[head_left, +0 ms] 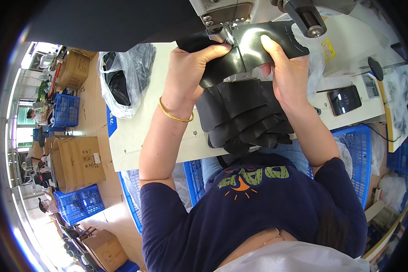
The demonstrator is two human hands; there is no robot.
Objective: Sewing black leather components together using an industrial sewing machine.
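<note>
A glossy black leather-like piece (251, 56) with a seam line down its middle lies under the presser foot (231, 38) of a sewing machine (229, 13). My left hand (186, 75) grips its left side, thumb on top close beside the foot and fingers mostly hidden. On the right side, my right hand (289, 72) pinches the piece with the thumb on top and fingers underneath. Just below both hands, a loose pile of similar black pieces (240, 111) rests at the table's near edge, overlapping in layers.
A clear plastic bag (127, 79) with black contents sits on the table's left. At the right lies a phone (344, 100). Blue crates (356, 156) stand below the table edge, and cardboard boxes (77, 163) stand on the floor at left. Other people are far left.
</note>
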